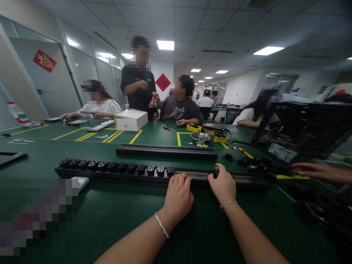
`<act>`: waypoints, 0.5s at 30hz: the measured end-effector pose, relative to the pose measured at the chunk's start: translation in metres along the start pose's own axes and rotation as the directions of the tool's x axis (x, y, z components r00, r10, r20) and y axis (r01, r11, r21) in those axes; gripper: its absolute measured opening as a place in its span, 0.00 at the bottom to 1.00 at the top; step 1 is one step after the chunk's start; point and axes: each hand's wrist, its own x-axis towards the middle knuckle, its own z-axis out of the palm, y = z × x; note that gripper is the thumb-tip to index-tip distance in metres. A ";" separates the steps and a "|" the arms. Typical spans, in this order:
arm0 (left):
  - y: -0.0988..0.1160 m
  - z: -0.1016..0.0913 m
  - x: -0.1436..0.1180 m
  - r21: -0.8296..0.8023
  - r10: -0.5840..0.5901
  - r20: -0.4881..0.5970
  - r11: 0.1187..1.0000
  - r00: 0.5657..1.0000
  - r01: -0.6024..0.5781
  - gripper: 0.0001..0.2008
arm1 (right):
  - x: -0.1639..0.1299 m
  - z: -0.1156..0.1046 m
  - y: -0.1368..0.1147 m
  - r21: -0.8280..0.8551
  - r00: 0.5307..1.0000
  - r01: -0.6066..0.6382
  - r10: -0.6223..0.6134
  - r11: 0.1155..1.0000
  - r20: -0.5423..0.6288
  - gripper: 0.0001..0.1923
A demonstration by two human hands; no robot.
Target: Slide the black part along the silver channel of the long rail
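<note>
Twelve black power sockets [141, 169] in one long black rail [199, 176], one dark piece [216, 173] between right hand's [224, 186] fingers, left hand's [179, 192] grip unclear

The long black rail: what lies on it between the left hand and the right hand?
Only a bare, silvery stretch of the rail shows between the left hand and the right hand, in the head view.

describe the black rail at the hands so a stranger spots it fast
On the green table, find the wearer's left hand and right hand. The long black rail there holds a row of black socket-like modules, unlike the rail behind.
</note>
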 end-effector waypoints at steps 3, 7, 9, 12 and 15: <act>0.000 0.000 0.000 0.005 0.002 -0.003 1.000 1.000 -0.002 0.19 | 0.000 -0.001 -0.001 0.002 1.000 -0.006 0.006 1.000 0.002 0.22; -0.001 0.001 0.000 0.011 0.005 -0.006 1.000 1.000 -0.005 0.19 | 0.000 -0.001 -0.001 0.006 1.000 -0.007 0.007 1.000 -0.002 0.22; -0.001 0.001 0.000 0.011 0.005 -0.009 1.000 1.000 -0.005 0.20 | 0.001 -0.001 0.000 -0.002 1.000 -0.014 0.014 1.000 -0.006 0.22; -0.001 0.000 0.000 0.008 0.006 -0.005 1.000 1.000 -0.006 0.20 | 0.002 -0.002 0.002 -0.029 0.999 -0.029 0.028 0.999 -0.024 0.22; -0.001 -0.001 0.000 0.005 0.007 0.000 1.000 1.000 -0.007 0.19 | 0.003 -0.002 0.004 -0.044 0.999 -0.030 0.028 0.999 -0.033 0.22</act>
